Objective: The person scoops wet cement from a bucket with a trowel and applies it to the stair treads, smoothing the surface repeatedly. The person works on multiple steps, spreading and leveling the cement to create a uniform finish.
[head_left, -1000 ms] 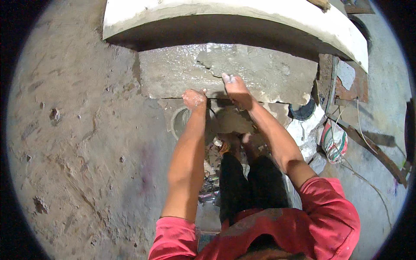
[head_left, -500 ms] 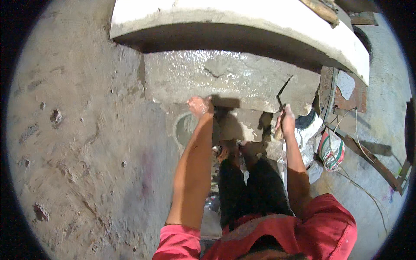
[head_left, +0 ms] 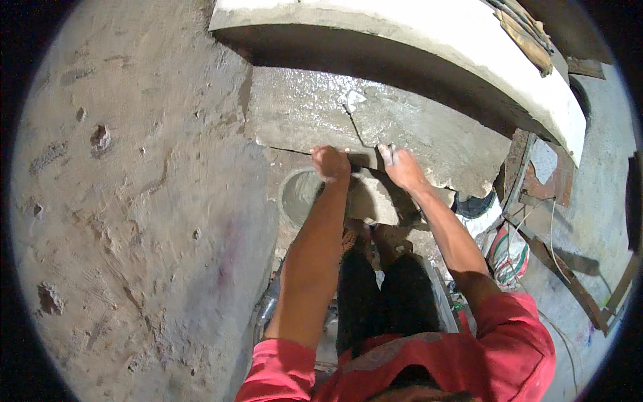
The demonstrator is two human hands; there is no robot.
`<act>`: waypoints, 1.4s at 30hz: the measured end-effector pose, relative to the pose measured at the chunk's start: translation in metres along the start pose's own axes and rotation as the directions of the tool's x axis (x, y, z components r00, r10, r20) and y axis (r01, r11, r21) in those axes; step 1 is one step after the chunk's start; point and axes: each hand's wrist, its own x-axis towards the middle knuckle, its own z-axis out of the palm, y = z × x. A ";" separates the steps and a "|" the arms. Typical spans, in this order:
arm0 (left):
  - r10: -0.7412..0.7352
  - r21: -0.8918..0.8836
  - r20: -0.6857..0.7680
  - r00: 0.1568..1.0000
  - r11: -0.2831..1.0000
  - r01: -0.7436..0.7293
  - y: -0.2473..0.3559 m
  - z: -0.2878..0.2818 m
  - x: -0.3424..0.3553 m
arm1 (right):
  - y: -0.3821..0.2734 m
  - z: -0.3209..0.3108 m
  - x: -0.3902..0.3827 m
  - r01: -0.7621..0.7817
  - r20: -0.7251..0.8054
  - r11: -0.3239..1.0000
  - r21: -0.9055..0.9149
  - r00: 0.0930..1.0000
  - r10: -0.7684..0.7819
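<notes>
My right hand is closed on the handle of a trowel, whose thin dark blade reaches up-left over the wet cement ledge. A small pale patch of wet material shows near the blade's tip. My left hand is curled at the ledge's front edge, left of my right hand; what its fingers grip is hidden. Below my left hand is a round grey tub of smooth grey material, partly behind my forearm.
A curved white overhang with sticks on top spans the back. A rough wall fills the left. At right lie a dark bucket, a striped sack, boards and loose cords.
My right hand has moved left and up with the trowel since half a second ago, its blade now slanting over the middle of the ledge. My left hand stays at the edge; the view has shifted.
</notes>
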 end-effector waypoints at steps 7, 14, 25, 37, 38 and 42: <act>0.126 -0.006 0.167 0.978 0.992 -0.127 -0.007 -0.004 0.009 | 0.025 -0.001 0.063 -0.107 -0.005 0.988 -0.110 0.994 0.107; 0.039 0.005 0.015 0.999 0.999 -0.039 0.004 -0.022 -0.007 | 0.138 -0.035 -0.080 -0.444 -0.086 0.895 0.038 0.891 0.445; 0.212 0.042 -0.013 0.977 0.976 -0.212 -0.003 -0.018 -0.002 | 0.011 0.046 -0.018 -0.543 0.397 0.495 0.678 0.837 0.376; -0.370 -0.493 -0.060 0.927 0.818 0.295 -0.094 -0.027 0.036 | -0.095 0.139 0.063 -0.227 0.119 0.876 0.425 0.974 0.194; -0.329 -0.612 -0.075 0.941 0.760 0.217 -0.103 -0.027 0.052 | -0.099 0.145 0.068 -0.238 0.092 0.893 0.381 0.971 0.219; -0.483 -0.578 0.431 0.762 0.501 0.645 -0.111 -0.043 0.108 | -0.093 0.133 0.067 -0.065 0.079 0.997 0.036 0.995 0.062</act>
